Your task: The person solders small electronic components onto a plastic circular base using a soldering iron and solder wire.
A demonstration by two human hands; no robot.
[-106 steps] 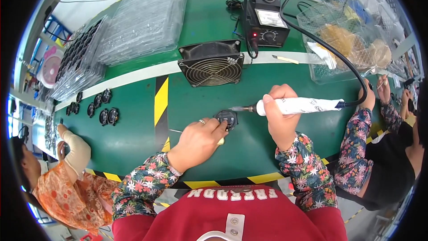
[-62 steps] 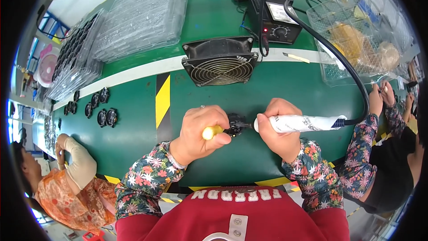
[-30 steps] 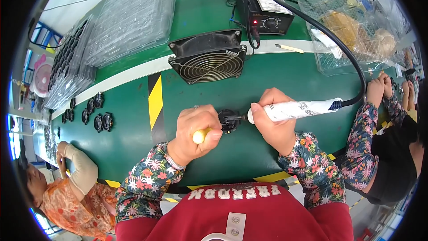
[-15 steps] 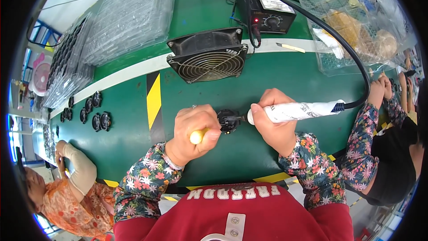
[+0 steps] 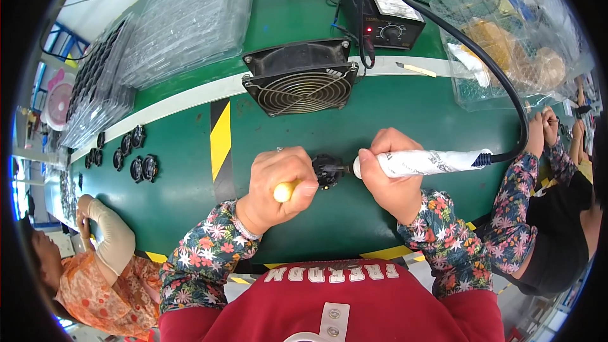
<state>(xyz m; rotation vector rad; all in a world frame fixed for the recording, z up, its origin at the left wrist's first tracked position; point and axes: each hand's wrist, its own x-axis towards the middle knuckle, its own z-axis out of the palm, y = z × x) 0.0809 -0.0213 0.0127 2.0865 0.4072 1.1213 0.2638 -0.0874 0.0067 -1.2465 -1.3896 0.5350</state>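
Observation:
My right hand (image 5: 391, 166) is closed round the white-wrapped handle of a soldering iron (image 5: 437, 161), whose tip points left at a small black round part (image 5: 328, 171) on the green bench. My left hand (image 5: 278, 181) makes a fist just left of that part. A yellow, round-ended handle (image 5: 284, 191) sticks up out of this fist; the tool's working end is hidden beneath my fingers. Whether my left fingers also touch the black part, I cannot tell. The iron's black cable (image 5: 520, 107) arcs from the handle up toward the station.
A black fan (image 5: 303, 82) stands beyond my hands, near a soldering station (image 5: 387, 16) with a lit red lamp. Clear trays (image 5: 183, 19) are stacked far left. Several black round parts (image 5: 144, 168) lie at left. A plastic bin (image 5: 506, 57) sits far right. Co-workers sit on both sides.
Both hands hold nearly the same pose over the black part. The whole view has shifted slightly, so the bench things appear a little farther right.

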